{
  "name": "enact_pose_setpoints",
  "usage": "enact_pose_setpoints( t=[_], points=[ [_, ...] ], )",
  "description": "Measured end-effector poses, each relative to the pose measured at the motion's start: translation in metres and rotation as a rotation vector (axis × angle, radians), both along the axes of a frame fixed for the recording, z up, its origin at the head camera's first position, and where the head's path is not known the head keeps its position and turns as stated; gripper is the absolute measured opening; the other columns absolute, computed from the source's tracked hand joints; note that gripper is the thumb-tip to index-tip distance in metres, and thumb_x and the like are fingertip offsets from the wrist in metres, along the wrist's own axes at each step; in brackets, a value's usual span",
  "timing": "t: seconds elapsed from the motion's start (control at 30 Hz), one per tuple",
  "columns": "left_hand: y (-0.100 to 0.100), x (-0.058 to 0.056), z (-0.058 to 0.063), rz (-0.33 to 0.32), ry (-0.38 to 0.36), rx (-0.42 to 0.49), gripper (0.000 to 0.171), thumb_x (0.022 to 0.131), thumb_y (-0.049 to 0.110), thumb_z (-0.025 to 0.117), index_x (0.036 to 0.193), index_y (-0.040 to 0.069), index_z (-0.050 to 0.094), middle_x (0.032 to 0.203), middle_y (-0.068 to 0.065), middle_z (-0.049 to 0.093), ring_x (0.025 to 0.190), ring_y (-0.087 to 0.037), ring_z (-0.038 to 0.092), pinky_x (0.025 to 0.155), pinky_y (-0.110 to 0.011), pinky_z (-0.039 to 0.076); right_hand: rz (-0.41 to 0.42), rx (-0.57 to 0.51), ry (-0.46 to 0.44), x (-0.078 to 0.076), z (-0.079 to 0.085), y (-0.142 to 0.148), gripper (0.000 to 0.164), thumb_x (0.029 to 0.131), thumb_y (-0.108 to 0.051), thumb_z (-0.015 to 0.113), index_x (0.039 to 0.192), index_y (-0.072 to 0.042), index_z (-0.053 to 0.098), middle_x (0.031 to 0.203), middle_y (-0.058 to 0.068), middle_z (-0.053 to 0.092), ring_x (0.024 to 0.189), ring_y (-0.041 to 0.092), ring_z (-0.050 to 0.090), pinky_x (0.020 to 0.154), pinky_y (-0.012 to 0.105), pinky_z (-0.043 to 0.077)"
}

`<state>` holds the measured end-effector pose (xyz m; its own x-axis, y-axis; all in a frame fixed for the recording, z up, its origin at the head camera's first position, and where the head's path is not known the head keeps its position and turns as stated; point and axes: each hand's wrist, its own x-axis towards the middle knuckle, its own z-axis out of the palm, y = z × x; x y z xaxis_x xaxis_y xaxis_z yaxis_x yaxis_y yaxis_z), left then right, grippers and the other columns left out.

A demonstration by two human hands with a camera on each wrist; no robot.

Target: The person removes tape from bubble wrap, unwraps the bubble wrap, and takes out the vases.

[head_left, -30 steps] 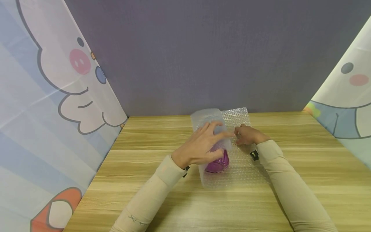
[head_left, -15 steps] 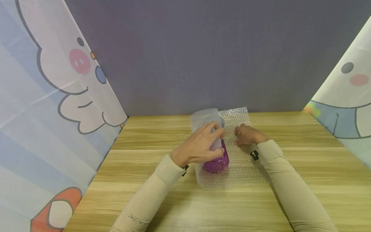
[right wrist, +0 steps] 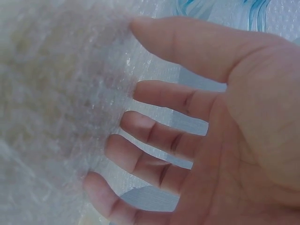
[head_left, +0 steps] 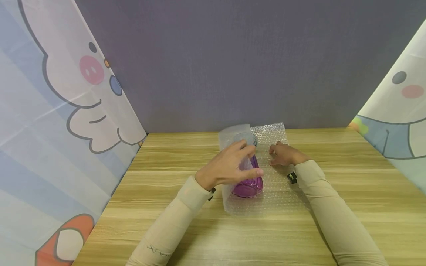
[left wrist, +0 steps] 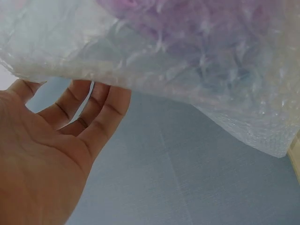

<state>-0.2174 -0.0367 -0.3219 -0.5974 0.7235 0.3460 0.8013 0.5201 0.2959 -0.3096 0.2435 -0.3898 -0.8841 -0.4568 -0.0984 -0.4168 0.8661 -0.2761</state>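
A purple glass vessel [head_left: 247, 190] lies on a sheet of bubble wrap [head_left: 271, 184] on the table. Its far end [head_left: 245, 139] looks clear and bluish. One flap of the wrap [head_left: 229, 136] is folded over its left side and upper part. My left hand [head_left: 226, 166] is on top of this flap, thumb stretched out to the right and fingers bent over the vessel. In the left wrist view, its fingertips reach behind the wrap's edge. To the right, my right hand [head_left: 284, 154] rests its spread fingertips [right wrist: 124, 147] on the flat part of the wrap.
A wooden table [head_left: 179, 155] runs back to a grey wall panel [head_left: 246, 66]. Cartoon-printed cloths hang at the left [head_left: 60, 122] and right [head_left: 396, 111] sides.
The flap's edge has slid back leftward, uncovering more of the purple vessel. My left fingers have drawn in from the right, and the thumb now stretches out. My right hand stays put.
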Motion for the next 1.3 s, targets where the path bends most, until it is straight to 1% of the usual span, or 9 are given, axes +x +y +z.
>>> enact_pose_setpoints(
  t=[0.1, 0.2, 0.3, 0.4, 0.47, 0.67, 0.77, 0.9, 1.3],
  points=[
    [0.000, -0.003, 0.000, -0.025, 0.011, 0.057, 0.082, 0.091, 0.087, 0.014, 0.105, 0.018, 0.057, 0.094, 0.005, 0.051, 0.085, -0.009, 0.048, 0.073, -0.025, 0.045, -0.002, -0.005, 0.003, -0.001, -0.001, 0.000, 0.039, 0.086, -0.024, 0.078, 0.111, 0.002, 0.063, 0.099, 0.018, 0.057, 0.086, 0.030, 0.060, 0.082, 0.052, 0.054],
    [0.001, -0.005, 0.000, -0.021, 0.031, 0.116, 0.079, 0.096, 0.081, 0.007, 0.093, 0.018, 0.056, 0.086, 0.004, 0.052, 0.077, -0.009, 0.048, 0.069, -0.025, 0.045, 0.002, -0.008, 0.006, -0.002, -0.002, 0.001, 0.039, 0.087, -0.024, 0.078, 0.111, 0.002, 0.063, 0.098, 0.018, 0.057, 0.086, 0.031, 0.060, 0.082, 0.052, 0.054],
    [0.000, -0.006, 0.000, 0.002, 0.049, 0.156, 0.061, 0.106, 0.064, 0.019, 0.089, 0.019, 0.057, 0.082, 0.004, 0.054, 0.073, -0.008, 0.049, 0.066, -0.023, 0.045, 0.002, -0.010, 0.008, -0.002, -0.002, 0.001, 0.039, 0.086, -0.024, 0.078, 0.111, 0.003, 0.063, 0.098, 0.018, 0.057, 0.086, 0.031, 0.060, 0.082, 0.053, 0.054],
    [-0.002, -0.007, 0.000, 0.031, 0.073, 0.183, 0.040, 0.107, 0.045, 0.036, 0.085, 0.019, 0.057, 0.078, 0.005, 0.055, 0.070, -0.007, 0.048, 0.062, -0.021, 0.044, -0.001, -0.009, 0.008, -0.001, -0.002, 0.000, 0.039, 0.086, -0.024, 0.078, 0.111, 0.003, 0.063, 0.098, 0.018, 0.057, 0.086, 0.031, 0.060, 0.082, 0.053, 0.054],
    [-0.002, -0.007, 0.000, 0.054, 0.093, 0.207, 0.030, 0.103, 0.034, 0.047, 0.077, 0.019, 0.053, 0.074, 0.006, 0.052, 0.065, -0.006, 0.045, 0.058, -0.020, 0.039, -0.005, -0.011, 0.010, -0.001, -0.002, 0.000, 0.038, 0.087, -0.023, 0.078, 0.110, 0.003, 0.063, 0.097, 0.017, 0.056, 0.086, 0.030, 0.059, 0.082, 0.052, 0.054],
    [-0.006, -0.008, 0.002, 0.105, 0.124, 0.269, 0.026, 0.082, 0.015, 0.058, 0.066, 0.016, 0.037, 0.063, 0.007, 0.038, 0.058, -0.004, 0.033, 0.053, -0.018, 0.026, 0.002, -0.017, 0.026, 0.000, -0.002, 0.002, 0.036, 0.085, -0.021, 0.077, 0.108, 0.003, 0.063, 0.094, 0.016, 0.055, 0.084, 0.030, 0.059, 0.081, 0.051, 0.054],
    [-0.008, -0.008, 0.004, 0.123, 0.137, 0.262, 0.026, 0.074, 0.009, 0.059, 0.065, 0.017, 0.036, 0.061, 0.008, 0.034, 0.056, -0.002, 0.030, 0.053, -0.017, 0.024, -0.002, -0.023, 0.023, 0.001, -0.002, 0.001, 0.036, 0.085, -0.022, 0.077, 0.108, 0.002, 0.063, 0.095, 0.016, 0.055, 0.084, 0.030, 0.059, 0.081, 0.052, 0.054],
    [-0.010, -0.009, 0.005, 0.144, 0.142, 0.231, 0.026, 0.070, 0.005, 0.061, 0.063, 0.016, 0.038, 0.059, 0.008, 0.034, 0.056, -0.002, 0.029, 0.054, -0.018, 0.024, -0.007, -0.029, 0.013, 0.001, -0.002, 0.000, 0.037, 0.086, -0.023, 0.077, 0.109, 0.002, 0.063, 0.095, 0.015, 0.055, 0.084, 0.029, 0.059, 0.081, 0.051, 0.054],
    [-0.015, -0.008, 0.011, 0.218, 0.095, 0.177, 0.020, 0.074, 0.003, 0.064, 0.079, 0.017, 0.052, 0.064, 0.006, 0.054, 0.055, -0.005, 0.044, 0.052, -0.020, 0.037, -0.015, -0.022, 0.015, 0.000, -0.002, -0.001, 0.036, 0.086, -0.024, 0.077, 0.109, 0.001, 0.063, 0.094, 0.014, 0.055, 0.083, 0.029, 0.059, 0.078, 0.050, 0.054]
  ],
)
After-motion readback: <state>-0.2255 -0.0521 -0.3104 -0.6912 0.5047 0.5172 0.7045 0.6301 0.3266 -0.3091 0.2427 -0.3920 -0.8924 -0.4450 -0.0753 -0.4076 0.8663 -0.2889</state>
